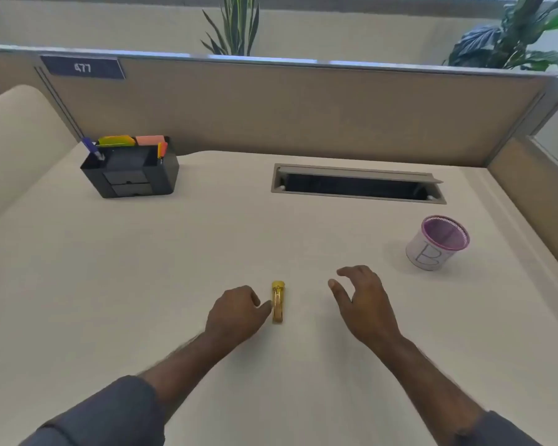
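Observation:
A small yellow highlighter [278,301] lies on the cream desk [174,252], pointing away from me. My left hand [236,312] rests on the desk just left of it, fingers curled, and its thumb tip touches the highlighter's side. My right hand [361,300] hovers a little to the right of the highlighter, apart from it, with fingers loosely bent and holding nothing. A pink mesh cup [437,242] with a white label marked "B" stands at the right.
A black desk organizer [131,170] with pens and sticky notes stands at the back left. A recessed cable slot [356,185] is set into the desk at the back. Beige partition walls [303,107] close off the back and right.

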### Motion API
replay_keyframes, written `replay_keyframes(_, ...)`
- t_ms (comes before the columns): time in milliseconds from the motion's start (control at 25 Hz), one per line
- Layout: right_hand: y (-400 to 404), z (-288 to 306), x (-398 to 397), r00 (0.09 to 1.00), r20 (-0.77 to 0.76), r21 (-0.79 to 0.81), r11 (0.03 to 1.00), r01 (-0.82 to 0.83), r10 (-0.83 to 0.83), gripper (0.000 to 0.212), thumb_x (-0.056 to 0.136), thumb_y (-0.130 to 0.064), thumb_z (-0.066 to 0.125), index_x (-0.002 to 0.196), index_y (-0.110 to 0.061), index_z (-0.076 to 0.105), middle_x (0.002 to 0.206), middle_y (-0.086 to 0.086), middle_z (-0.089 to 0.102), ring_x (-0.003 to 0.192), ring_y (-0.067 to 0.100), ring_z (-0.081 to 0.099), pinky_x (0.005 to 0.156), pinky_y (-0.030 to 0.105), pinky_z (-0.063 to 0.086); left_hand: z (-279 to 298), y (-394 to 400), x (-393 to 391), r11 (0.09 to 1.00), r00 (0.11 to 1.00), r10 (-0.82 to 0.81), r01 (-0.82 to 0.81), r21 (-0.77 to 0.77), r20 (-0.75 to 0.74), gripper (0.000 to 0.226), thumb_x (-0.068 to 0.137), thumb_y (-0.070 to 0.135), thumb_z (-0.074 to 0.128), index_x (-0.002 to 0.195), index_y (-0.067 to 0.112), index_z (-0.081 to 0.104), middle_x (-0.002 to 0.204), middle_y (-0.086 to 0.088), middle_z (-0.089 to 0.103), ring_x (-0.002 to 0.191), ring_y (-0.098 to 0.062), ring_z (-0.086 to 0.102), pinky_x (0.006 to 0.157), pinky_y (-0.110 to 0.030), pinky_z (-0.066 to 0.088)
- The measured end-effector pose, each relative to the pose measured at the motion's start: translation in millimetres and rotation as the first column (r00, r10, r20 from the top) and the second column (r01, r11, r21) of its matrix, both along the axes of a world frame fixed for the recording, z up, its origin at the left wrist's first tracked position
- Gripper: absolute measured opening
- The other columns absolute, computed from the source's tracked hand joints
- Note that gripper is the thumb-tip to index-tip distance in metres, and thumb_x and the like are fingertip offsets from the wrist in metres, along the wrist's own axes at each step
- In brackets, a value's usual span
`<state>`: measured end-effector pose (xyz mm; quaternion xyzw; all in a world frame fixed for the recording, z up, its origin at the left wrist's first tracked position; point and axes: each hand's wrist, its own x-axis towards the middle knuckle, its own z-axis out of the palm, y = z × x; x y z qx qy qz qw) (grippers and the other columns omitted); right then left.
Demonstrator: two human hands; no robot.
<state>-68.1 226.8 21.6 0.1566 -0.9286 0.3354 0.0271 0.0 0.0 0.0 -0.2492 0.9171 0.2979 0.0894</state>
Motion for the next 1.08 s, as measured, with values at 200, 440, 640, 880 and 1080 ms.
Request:
replay_keyframes(200, -19, -12, 7, 0.986, 0.167, -0.125, 0.992, 0.006, 0.015, 0.019, 0.096, -0.027, 0.058, 0.106, -0.014, 0.069, 0.102, -0.003, 0.066, 0.083, 0.012, 0.06, 0.076, 0.026, 0.045, -11, 16, -7, 0.997, 0.996, 0.075, -0.077, 0.025, 0.056, 0.045, 0.068, 0.07, 0.062, 0.074, 0.025, 0.059, 0.072, 0.011, 0.063, 0.07, -0.01, 0.059, 0.053, -0.027, 0.039)
replay_keyframes(440, -34, -14, 10, 0.949, 0.314, -0.213, 0.976, 0.051, 0.019, 0.014, 0.093, -0.024, 0.064, 0.095, -0.014, 0.073, 0.09, -0.004, 0.071, 0.075, 0.004, 0.059, 0.07, 0.021, 0.046, -15, 26, -13, 0.991, 0.997, 0.073, -0.07, 0.117, -0.016, 0.028, 0.073, 0.052, 0.066, 0.083, 0.026, 0.069, 0.075, 0.011, 0.068, 0.076, -0.012, 0.065, 0.066, -0.03, 0.053)
replay_keyframes(640, -45, -7, 12, 0.854, 0.512, -0.346, 0.931, 0.113, 0.087, 0.018, 0.091, -0.03, 0.066, 0.086, -0.016, 0.076, 0.078, -0.002, 0.073, 0.067, 0.01, 0.062, 0.062, 0.028, 0.051, -4, 36, -9, 0.934, 0.977, 0.115, -0.046, 0.353, -0.178, 0.028, 0.079, 0.049, 0.071, 0.089, 0.023, 0.075, 0.076, 0.008, 0.075, 0.069, -0.002, 0.066, 0.061, -0.022, 0.048)
replay_keyframes(880, -43, 3, 15, 0.786, 0.593, -0.478, 0.862, 0.168, 0.176, 0.021, 0.093, -0.023, 0.063, 0.082, -0.009, 0.073, 0.069, 0.005, 0.069, 0.061, 0.013, 0.06, 0.052, 0.021, 0.047, 16, 46, -4, 0.895, 0.975, 0.037, 0.065, 0.442, -0.218, 0.029, 0.071, 0.044, 0.075, 0.093, 0.025, 0.072, 0.076, 0.01, 0.076, 0.055, 0.005, 0.059, 0.06, -0.019, 0.047)
replay_keyframes(1080, -26, 13, 11, 0.702, 0.657, -0.554, 0.807, 0.204, 0.273, 0.025, 0.099, -0.024, 0.054, 0.09, -0.014, 0.075, 0.069, 0.003, 0.061, 0.062, 0.017, 0.056, 0.057, 0.028, 0.05, 30, 26, -6, 0.82, 0.976, 0.067, 0.064, 0.569, -0.206, 0.035, 0.077, 0.035, 0.081, 0.11, 0.03, 0.068, 0.098, 0.006, 0.074, 0.066, -0.006, 0.062, 0.066, -0.026, 0.054)
